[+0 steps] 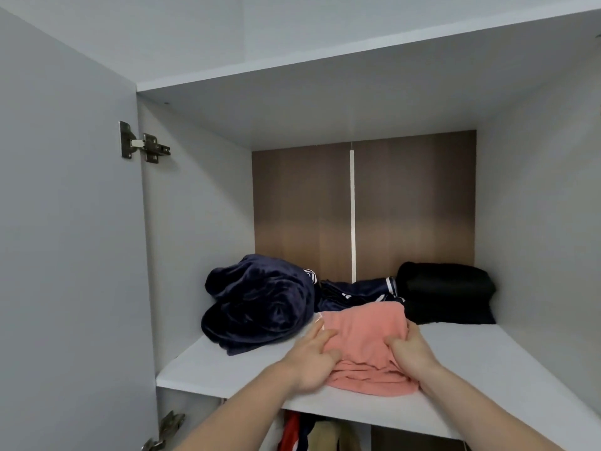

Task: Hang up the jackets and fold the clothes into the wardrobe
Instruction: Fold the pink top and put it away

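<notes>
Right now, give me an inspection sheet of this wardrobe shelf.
Surface: white shelf, front right part bare.
Job's things: folded pink garment at the front edge; navy velvet bundle left; striped navy garment behind; folded black clothes right.
Clutter: nothing seen.
Hands: left hand and right hand grip the pink garment's sides.
Cables: nothing seen.
Surroundings: open door with hinge; hanging clothes below.
</notes>
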Motion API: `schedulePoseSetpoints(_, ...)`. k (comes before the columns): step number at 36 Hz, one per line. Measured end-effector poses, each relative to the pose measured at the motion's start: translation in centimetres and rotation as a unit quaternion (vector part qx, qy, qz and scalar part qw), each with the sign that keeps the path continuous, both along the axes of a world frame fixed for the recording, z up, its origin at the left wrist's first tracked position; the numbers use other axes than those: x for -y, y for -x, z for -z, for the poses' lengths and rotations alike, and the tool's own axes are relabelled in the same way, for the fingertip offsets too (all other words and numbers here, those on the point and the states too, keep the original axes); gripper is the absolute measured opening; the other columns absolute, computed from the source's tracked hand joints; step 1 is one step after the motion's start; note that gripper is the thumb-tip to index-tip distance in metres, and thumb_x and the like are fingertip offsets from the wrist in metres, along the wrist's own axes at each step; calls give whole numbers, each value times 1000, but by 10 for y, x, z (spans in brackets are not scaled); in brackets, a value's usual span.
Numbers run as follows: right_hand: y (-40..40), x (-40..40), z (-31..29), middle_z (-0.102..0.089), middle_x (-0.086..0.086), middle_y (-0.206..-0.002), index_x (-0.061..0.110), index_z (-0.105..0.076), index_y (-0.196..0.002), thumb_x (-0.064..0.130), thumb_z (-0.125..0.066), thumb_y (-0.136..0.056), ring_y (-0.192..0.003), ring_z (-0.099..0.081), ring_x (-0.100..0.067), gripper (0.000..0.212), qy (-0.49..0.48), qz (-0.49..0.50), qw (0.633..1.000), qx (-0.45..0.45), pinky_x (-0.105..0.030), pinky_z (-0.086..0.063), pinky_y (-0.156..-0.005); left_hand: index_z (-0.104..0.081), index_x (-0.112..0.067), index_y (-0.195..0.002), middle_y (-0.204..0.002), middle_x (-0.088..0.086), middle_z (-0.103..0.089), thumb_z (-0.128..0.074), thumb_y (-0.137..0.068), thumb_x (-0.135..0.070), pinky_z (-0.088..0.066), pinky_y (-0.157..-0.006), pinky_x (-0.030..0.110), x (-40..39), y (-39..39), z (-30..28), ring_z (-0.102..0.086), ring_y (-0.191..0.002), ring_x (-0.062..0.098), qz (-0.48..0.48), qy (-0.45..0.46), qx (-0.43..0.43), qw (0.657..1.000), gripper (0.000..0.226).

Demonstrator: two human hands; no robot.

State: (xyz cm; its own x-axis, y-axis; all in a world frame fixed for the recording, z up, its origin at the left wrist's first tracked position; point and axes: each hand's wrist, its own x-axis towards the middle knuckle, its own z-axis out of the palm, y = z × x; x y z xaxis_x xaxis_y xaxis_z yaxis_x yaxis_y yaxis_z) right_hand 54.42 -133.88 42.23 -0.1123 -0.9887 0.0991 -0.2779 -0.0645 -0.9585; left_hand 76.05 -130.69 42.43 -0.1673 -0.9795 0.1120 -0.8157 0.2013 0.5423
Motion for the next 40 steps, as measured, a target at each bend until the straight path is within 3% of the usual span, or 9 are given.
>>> schedulePoseSetpoints(5,-8,26,1,-51,-12,-143,9,-27,-154,6,-55,-97,-130,-51,-29,64,3,-31,999,-36,-32,-37,-107,-17,-50,-156,-166,-25,5,-59,-73,-73,-11,-125,41,18,-20,13,-2,-155,18,-13,-32,-1,999,96)
schedulePoseSetpoints(11,-10,80,14,-46,-6,-150,22,-19,-157,30,-57,-91,-134,-48,-28,76,-17,-57,995,-85,-45,-32,-117,-22,-44,-156,-164,-25,-3,-64,-84,-61,-13,-123,27,51,-24,23,-13,-153,10,-26,28,-43,998,85)
schedulePoseSetpoints(20,-22,113,13,-41,4,-154,28,-19,-157,58,-60,-78,-140,-41,-22,94,5,-47,987,-157,-44,-29,-114,-21,-44,-156,-162,-21,-25,-61,-89,-57,-25,-116,19,92,-31,38,-34,-146,8,-79,74,-74,991,79)
schedulePoseSetpoints(24,-27,115,22,-14,-2,-167,21,-2,-161,53,-62,-86,-150,-23,-25,101,86,19,979,-185,-45,-25,-119,-20,-47,-155,-160,-19,-32,-61,-86,-60,-29,-117,22,99,-33,45,-38,-144,9,-98,89,-75,988,82)
schedulePoseSetpoints(27,-31,107,21,-3,7,-167,29,-5,-159,48,-63,-85,-153,-9,-18,96,209,30,944,-254,-40,-14,-123,-20,-47,-156,-157,-17,-39,-62,-84,-61,-32,-116,24,98,-32,46,-42,-141,9,-110,97,-81,986,84)
schedulePoseSetpoints(30,-43,97,21,-7,16,-164,38,-18,-156,51,-52,-78,-152,-7,-12,86,285,-27,892,-350,-41,-6,-125,-20,-46,-156,-154,-17,-43,-63,-85,-59,-34,-114,24,96,-30,44,-46,-138,10,-117,99,-78,985,84)
schedulePoseSetpoints(33,-50,95,21,-9,17,-165,43,-25,-154,58,-29,-78,-154,2,-15,77,240,-70,875,-414,-46,11,-123,-24,-45,-154,-149,-18,-48,-65,-81,-55,-37,-112,25,92,-27,41,-49,-133,7,-117,85,-90,985,84)
schedulePoseSetpoints(36,-46,101,24,-1,15,-167,43,-19,-156,56,-28,-88,-155,10,-16,70,203,-91,870,-440,-49,16,-122,-31,-45,-152,-140,-17,-52,-71,-65,-45,-39,-110,27,88,-27,35,-52,-126,7,-104,40,-145,983,96)
schedulePoseSetpoints(40,-43,105,28,6,15,-168,43,-12,-158,63,-1,-68,-154,16,-15,92,196,-109,859,-459,-50,18,-120,-32,-45,-152,-143,-14,-52,-64,-62,-35,-38,-110,25,82,-27,32,-51,-127,6,-104,29,-143,984,96)
